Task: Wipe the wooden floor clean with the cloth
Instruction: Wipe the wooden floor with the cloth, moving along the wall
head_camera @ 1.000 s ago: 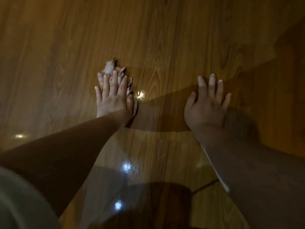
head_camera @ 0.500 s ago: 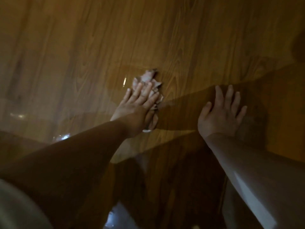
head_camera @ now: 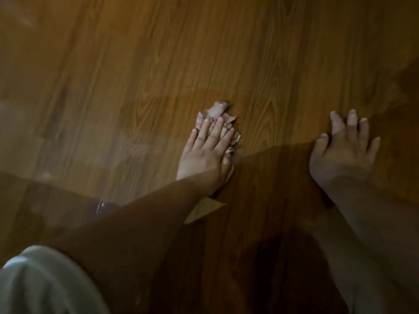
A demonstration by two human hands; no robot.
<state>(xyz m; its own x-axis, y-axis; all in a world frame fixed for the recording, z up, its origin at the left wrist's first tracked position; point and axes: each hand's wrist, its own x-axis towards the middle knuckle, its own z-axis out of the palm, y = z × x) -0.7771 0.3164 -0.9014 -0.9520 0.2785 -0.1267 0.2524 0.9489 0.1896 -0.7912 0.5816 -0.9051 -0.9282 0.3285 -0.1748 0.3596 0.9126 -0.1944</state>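
1. Near the middle of the frame, the left hand (head_camera: 205, 155) lies palm down on a crumpled pale pink cloth (head_camera: 216, 112), pressing it against the wooden floor (head_camera: 136, 64).
2. Its fingers (head_camera: 204, 130) are straight and held close together, pointing toward the top of the frame. They lie flat over the cloth and do not curl round it. The thumb lies along the right edge of the palm, touching the cloth's lower folds.
3. The cloth is bunched, not spread out. Part of it sticks out beyond the fingertips toward the upper middle of the frame, and more folds show at the right side of the hand. The rest is hidden under the palm.
4. At the right of the frame, well apart from the cloth, the right hand (head_camera: 342, 152) rests palm down on the bare boards. Its fingers are spread wide with clear gaps between them, and the thumb angles out to the left. It holds nothing.
5. The left forearm (head_camera: 136, 223) runs in from the lower left, and the right forearm (head_camera: 374, 223) from the lower right.
6. A broad shadow (head_camera: 260, 200) darkens the lower part of the floor. The left wrist and most of the right hand lie in it, while both sets of fingertips are lit.
7. A blurred grey garment (head_camera: 45, 284) fills the lower left corner.
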